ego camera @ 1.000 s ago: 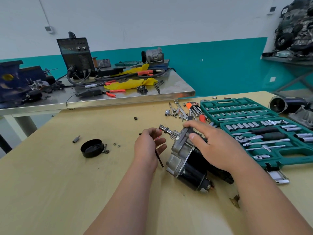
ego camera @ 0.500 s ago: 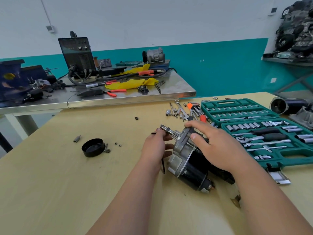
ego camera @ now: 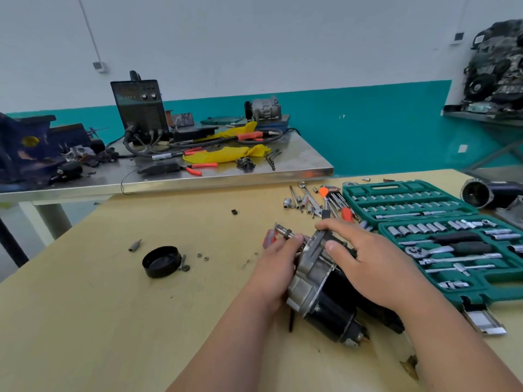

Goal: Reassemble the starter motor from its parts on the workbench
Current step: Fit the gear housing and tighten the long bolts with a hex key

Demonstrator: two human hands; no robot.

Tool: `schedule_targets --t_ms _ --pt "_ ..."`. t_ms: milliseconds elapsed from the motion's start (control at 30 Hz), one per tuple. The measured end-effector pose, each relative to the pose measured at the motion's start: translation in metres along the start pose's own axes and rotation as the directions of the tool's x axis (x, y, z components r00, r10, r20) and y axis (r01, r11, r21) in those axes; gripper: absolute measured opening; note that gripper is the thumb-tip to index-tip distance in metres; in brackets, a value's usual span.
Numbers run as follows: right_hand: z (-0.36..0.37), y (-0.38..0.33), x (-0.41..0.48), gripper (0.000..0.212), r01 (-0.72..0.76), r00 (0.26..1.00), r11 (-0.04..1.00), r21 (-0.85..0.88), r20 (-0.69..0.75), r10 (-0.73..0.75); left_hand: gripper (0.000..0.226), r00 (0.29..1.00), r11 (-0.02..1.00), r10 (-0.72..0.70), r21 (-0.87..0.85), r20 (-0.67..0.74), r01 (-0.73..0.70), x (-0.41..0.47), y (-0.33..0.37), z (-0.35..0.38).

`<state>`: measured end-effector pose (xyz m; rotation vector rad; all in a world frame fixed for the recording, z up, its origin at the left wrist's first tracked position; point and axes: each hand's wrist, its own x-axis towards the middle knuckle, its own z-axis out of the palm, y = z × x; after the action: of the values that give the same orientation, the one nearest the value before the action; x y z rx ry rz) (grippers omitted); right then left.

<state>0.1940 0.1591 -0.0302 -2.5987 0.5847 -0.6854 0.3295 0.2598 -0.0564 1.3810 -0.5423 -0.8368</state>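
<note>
On the workbench [ego camera: 99, 321], one open green socket case [ego camera: 379, 193] of two trays lies at the right, presumably for reach, and one starter motor [ego camera: 319, 281] lies on its side at near centre, its shaft [ego camera: 284, 231] pointing away from the person. The right hand [ego camera: 376, 267] bears on the motor, fingers spread, forefinger and thumb pinching the aluminium flange, evidently to prevent rolling. The left hand [ego camera: 277, 267] curls at the shaft base around a thin black rod [ego camera: 290, 321], while one black cap [ego camera: 162, 261], one bit [ego camera: 135, 245] and two nuts [ego camera: 206, 258] lie well apart to the left.
</note>
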Motion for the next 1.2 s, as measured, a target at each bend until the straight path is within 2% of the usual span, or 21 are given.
schedule_targets --t_ms 167,433,567,667,1200 --pt "0.019 -0.02 0.009 0.034 0.015 1.0 1.0 -0.006 -0.015 -0.015 0.031 0.996 0.998 0.067 0.025 -0.06 -0.065 -0.01 0.006 -0.025" --pt "0.062 -0.077 0.042 0.034 0.14 0.984 0.988 0.059 0.1 -0.145 0.029 0.971 0.985 0.138 0.125 -0.197 -0.115 -0.032 0.021 -0.105" --pt "0.073 -0.09 0.05 0.034 0.15 0.982 0.988 0.035 0.111 -0.153 0.023 0.947 0.979 0.187 0.131 -0.26 -0.157 -0.039 0.014 -0.127" --pt "0.075 -0.092 0.051 0.034 0.145 0.982 0.989 0.021 0.118 -0.146 0.02 0.946 0.986 0.159 0.082 -0.281 -0.142 -0.04 0.013 -0.128" --pt "0.076 -0.092 0.048 0.034 0.146 0.984 0.989 0.002 0.106 -0.145 0.02 0.928 0.987 0.15 0.112 -0.341 -0.118 -0.038 0.011 -0.122"
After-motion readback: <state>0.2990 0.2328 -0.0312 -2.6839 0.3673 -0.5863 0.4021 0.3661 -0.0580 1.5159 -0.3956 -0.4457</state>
